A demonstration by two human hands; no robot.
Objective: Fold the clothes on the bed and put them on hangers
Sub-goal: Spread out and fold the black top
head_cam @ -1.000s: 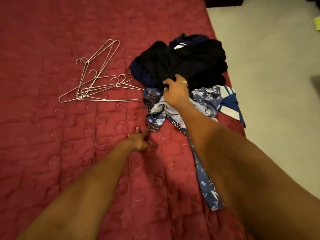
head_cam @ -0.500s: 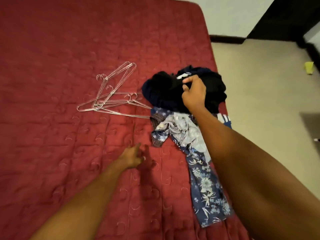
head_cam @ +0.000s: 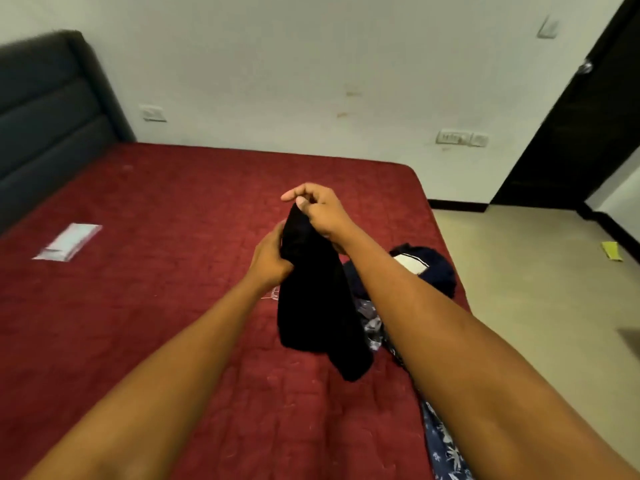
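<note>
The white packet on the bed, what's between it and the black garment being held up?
Only bare red bedcover between the white packet and black garment, in the head view.

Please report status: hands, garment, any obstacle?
Both hands, left hand and right hand, gripping black garment, lifted above bed. Nothing blocking.

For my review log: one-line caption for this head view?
Both hands, left hand and right hand, hold a black garment up above the red bed.
</note>
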